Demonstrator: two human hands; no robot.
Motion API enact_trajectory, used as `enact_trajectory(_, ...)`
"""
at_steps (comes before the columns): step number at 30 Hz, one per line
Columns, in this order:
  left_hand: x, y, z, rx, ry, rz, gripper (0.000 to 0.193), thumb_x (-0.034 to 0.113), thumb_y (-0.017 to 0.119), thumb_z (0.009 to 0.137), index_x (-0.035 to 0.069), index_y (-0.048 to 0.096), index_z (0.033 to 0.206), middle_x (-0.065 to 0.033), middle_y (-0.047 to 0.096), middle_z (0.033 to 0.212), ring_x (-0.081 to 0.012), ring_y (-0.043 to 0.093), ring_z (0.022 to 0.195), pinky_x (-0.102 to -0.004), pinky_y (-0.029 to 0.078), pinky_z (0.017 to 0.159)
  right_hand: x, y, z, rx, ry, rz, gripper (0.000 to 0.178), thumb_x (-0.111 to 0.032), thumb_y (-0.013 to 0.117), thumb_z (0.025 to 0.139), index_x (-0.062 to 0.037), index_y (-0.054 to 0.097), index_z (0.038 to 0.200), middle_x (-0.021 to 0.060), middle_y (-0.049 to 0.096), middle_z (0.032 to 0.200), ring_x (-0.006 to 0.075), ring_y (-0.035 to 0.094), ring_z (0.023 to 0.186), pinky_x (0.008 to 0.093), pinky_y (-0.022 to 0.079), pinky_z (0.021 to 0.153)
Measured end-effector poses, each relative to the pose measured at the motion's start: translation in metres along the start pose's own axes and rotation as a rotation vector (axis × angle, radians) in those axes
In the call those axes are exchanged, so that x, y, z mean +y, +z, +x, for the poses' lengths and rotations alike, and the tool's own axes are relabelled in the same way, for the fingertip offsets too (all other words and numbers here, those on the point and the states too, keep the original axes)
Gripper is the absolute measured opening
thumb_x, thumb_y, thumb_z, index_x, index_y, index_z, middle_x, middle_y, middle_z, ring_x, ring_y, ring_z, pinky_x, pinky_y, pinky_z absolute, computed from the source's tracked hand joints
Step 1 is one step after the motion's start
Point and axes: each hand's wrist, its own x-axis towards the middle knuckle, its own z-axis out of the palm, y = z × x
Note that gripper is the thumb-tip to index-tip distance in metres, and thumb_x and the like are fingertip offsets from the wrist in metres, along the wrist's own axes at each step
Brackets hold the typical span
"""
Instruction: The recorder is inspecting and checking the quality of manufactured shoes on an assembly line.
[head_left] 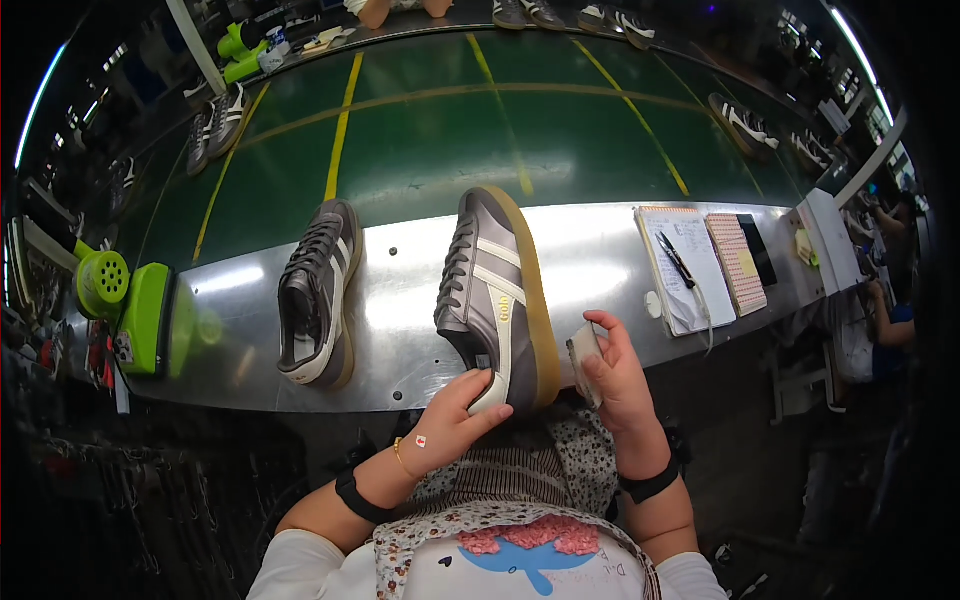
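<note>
My left hand point(462, 415) grips a grey sneaker point(495, 260) by its heel, fingers inside the collar and thumb on the outside. Tilted on its side, the sneaker shows white stripes and a tan gum sole, with its toe pointing away from me. Just right of the sole, my right hand point(618, 375) pinches a small pale block point(583, 352) with a darker edge; its exact kind is unclear. Left of these, a matching sneaker point(318, 290) stands upright on the metal bench, apart from both hands.
The metal bench point(230, 330) borders a green conveyor belt point(420, 140) with yellow lines. On the right lie an open notebook point(678, 300) with a black pen-like tool point(676, 260) and a patterned pad point(735, 265). A lime-green device point(148, 320) stands left. More sneakers point(215, 128) rest on the belt.
</note>
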Motion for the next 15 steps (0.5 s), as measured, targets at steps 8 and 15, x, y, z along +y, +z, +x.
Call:
enact_trajectory(8,0.004,0.002,0.007,-0.004,0.058,0.073,0.034,0.020,0.066,0.077,-0.001,0.055,0.102,-0.0146,0.053,0.088,-0.0292,0.051,0.081,-0.0338,0.042,0.073,0.009,0.036,-0.018,0.074,-0.309,-0.845,0.056,-0.019,0.077,0.070,-0.0062,0.045,0.115,0.0178,0.061,0.092,0.0264,0.063,0.082,0.0346,0.050,0.072)
enact_trajectory(15,0.003,0.006,0.009,-0.002,0.100,0.104,0.036,0.019,0.064,0.078,-0.002,0.053,0.106,-0.0162,0.053,0.086,-0.0330,0.053,0.081,-0.0371,0.043,0.072,-0.001,0.056,0.012,0.168,-0.416,-0.979,0.039,-0.022,0.072,0.074,-0.0048,0.056,0.104,0.0165,0.062,0.089,0.0316,0.063,0.082,0.0365,0.050,0.072)
